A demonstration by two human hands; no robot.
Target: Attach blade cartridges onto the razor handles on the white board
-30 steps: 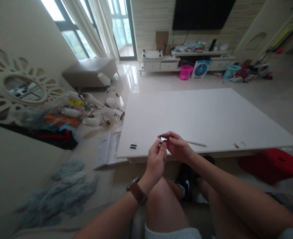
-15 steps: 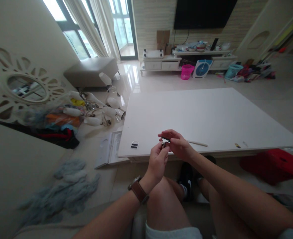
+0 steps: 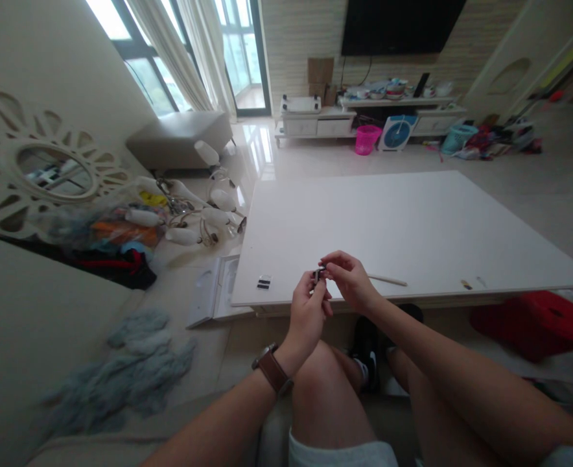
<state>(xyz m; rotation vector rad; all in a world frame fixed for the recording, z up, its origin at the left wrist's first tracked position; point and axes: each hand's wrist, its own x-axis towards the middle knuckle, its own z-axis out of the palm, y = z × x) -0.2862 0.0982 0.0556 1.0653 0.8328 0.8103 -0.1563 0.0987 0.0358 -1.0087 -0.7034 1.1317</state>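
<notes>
My left hand (image 3: 308, 312) and my right hand (image 3: 349, 281) meet over the near edge of a low white table (image 3: 413, 220). Both pinch a small black and silver object (image 3: 319, 274) between their fingertips; it is too small to name. A brown watch (image 3: 272, 370) sits on my left wrist. On the table just right of my hands lies a thin pale stick (image 3: 387, 280). A small black and white piece (image 3: 264, 282) lies on the table to the left.
Light fittings with white shades (image 3: 203, 217) and a heap of coloured bags (image 3: 106, 237) lie on the floor at left, beside a white tray (image 3: 213, 292). A red item (image 3: 534, 321) sits under the table's right corner. Grey fluff (image 3: 131, 363) lies near my left knee.
My right hand's fingers have curled in closer to the small object and my left thumb has shifted on it. Both hands stay over the table's near edge.
</notes>
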